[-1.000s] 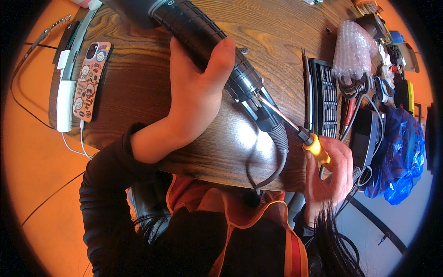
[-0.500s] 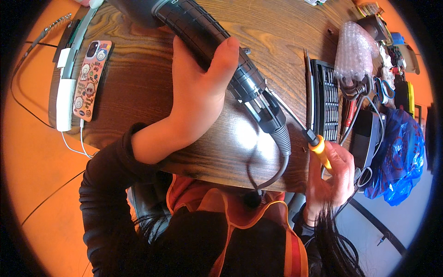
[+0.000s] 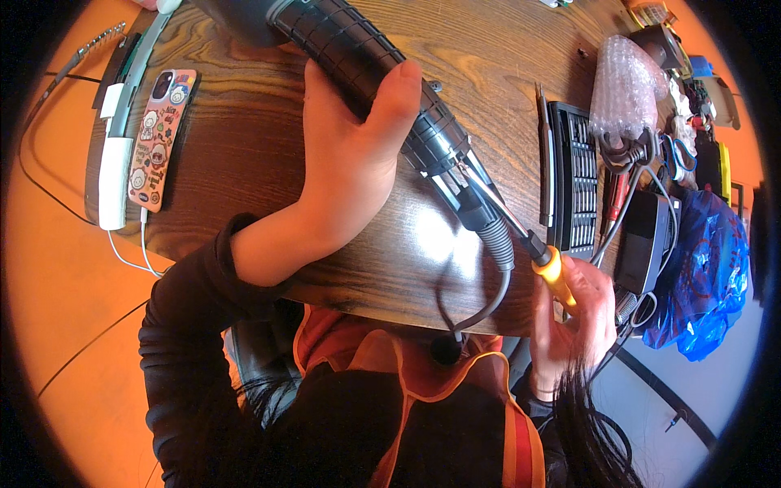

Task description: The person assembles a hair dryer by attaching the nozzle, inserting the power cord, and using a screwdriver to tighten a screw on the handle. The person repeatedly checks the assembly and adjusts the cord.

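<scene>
A black corded appliance (image 3: 350, 41), seemingly a hair dryer with its handle casing partly removed, lies slantwise across the upper middle. My left hand (image 3: 354, 159) is wrapped round its handle, thumb on top. The handle's near end is exposed, and a ribbed cord sleeve (image 3: 495, 240) with a grey cord runs from it toward the table's front edge. In my right hand (image 3: 576, 313) is a screwdriver (image 3: 556, 281) with a yellow handle. Its metal shaft reaches up-left into the exposed end of the handle; the tip's exact contact is hard to make out.
A screwdriver bit case (image 3: 579, 183) lies to the right, beside a bubble-wrapped item (image 3: 625, 89), a black box (image 3: 641, 244) and a blue plastic bag (image 3: 700, 281). On the left are a phone in a patterned pink case (image 3: 163, 142) and a white power strip (image 3: 116, 183). The table (image 3: 252, 106) is wooden.
My right hand and the screwdriver have shifted slightly left and down, with the shaft now lying closer along the handle's exposed end. My left hand and the appliance have hardly moved.
</scene>
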